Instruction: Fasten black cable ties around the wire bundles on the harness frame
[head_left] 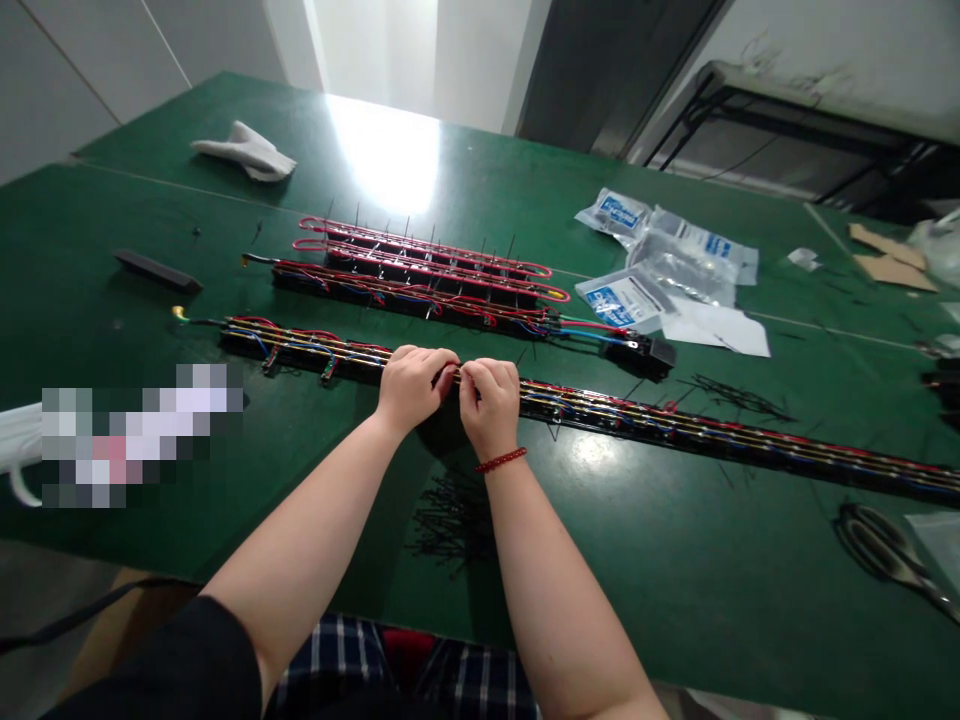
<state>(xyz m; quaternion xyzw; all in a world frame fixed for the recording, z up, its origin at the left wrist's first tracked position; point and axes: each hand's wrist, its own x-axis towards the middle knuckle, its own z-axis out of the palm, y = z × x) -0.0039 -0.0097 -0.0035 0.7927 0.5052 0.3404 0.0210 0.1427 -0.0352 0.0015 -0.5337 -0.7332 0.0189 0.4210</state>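
Note:
A long black bar [637, 422] with red, yellow and blue wires along its top lies across the green table. My left hand [416, 385] is closed over it, fingers curled on the wires. Beside it, almost touching, my right hand [491, 400] pinches at the same spot and wears a red bead bracelet [501, 460]. Whatever is between the fingertips of either hand is hidden. Two small green circuit boards [271, 360] hang at the bar's near side, left of my hands. Below the hands lies a pile of thin black cable ties [454, 520].
Behind the bar lie shorter wired black bars [420, 290] with upright cable ties and a black connector [641, 355]. Plastic bags [660, 260] are at back right, scissors [885, 550] at right, a white glove [247, 155] at back left. More cable ties [739, 395] lie right.

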